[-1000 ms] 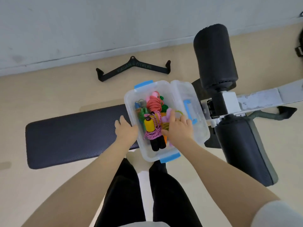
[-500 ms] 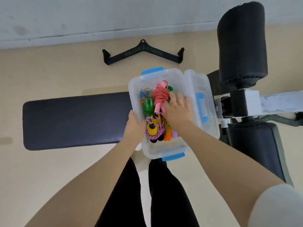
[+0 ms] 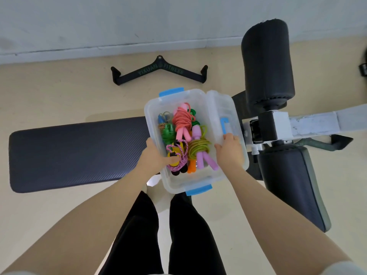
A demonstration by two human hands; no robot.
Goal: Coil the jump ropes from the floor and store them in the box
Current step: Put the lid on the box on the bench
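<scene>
The padded workout bench (image 3: 79, 153) runs left to right across the floor, with a black V-shaped cable handle (image 3: 158, 72) beyond it near the wall; on the bench's right end sits the clear plastic box (image 3: 174, 183), long axis running near to far, blue latches at both short ends; its lid (image 3: 226, 110) stands folded open along the right edge; coiled jump ropes (image 3: 184, 139) fill the inside. The left hand (image 3: 156, 155) grips the left wall, thumb hooked in over the pink-speckled rope (image 3: 178, 157); the right hand (image 3: 228, 151) grips the lid's near part, so closing likely falls to it, swinging leftward.
</scene>
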